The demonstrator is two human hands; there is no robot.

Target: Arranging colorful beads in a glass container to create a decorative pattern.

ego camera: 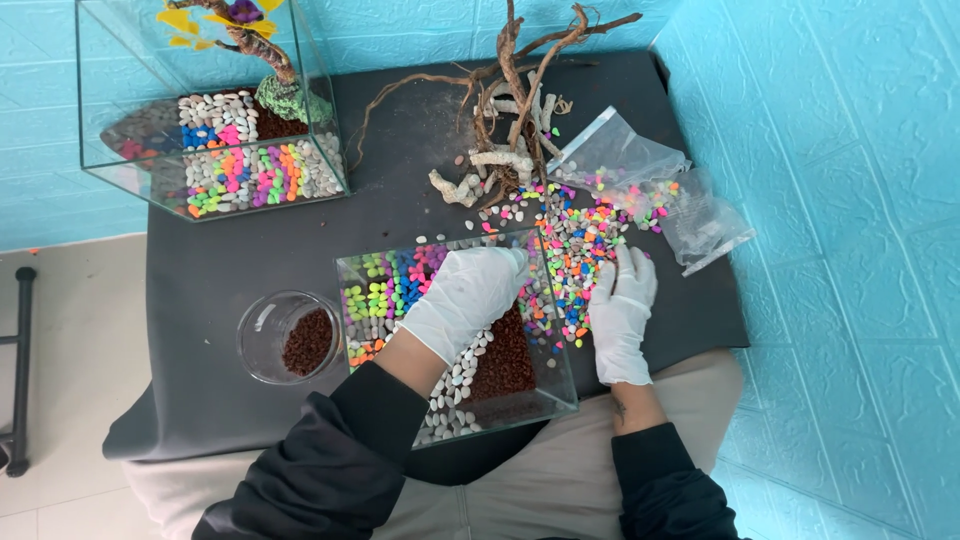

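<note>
The person's left hand, in a white glove, reached into the small glass tank, its fingers loosely spread and pressed down on the pebbles inside, gripping nothing that I could see. The gloved right hand lay just outside the tank's right wall, fingers extended onto the loose heap of coloured pebbles on the dark tabletop. That heap ran away from the right fingertips toward the driftwood and the clear plastic bags, so the right hand was the nearer. A glass cup of brown gravel stood left of the tank; a larger tank sat farther back.
</note>
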